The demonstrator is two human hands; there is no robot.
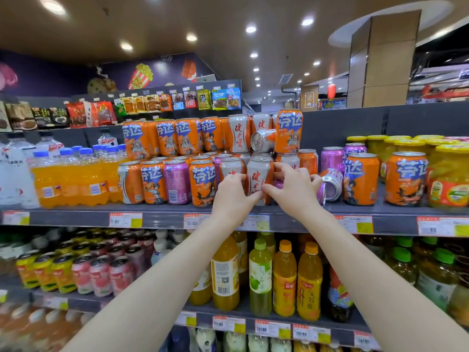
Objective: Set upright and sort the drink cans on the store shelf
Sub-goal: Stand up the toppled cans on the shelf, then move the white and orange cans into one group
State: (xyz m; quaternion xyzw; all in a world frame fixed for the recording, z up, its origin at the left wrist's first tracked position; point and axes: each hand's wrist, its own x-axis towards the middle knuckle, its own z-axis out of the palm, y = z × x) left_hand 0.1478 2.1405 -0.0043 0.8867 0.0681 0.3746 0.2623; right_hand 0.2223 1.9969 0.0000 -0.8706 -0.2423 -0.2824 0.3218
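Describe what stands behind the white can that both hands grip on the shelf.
Behind the white can more can tops show, carrying a stacked upper row. The left hand, the right hand and this can hide their bodies.

On my feed, a dark brown ceiling is dotted with round recessed downlights, all lit. A square tan-panelled column rises at upper right. A purple wall bears a popcorn mural. The grey shelf carries price tags along its front edge, with a grey back panel behind.
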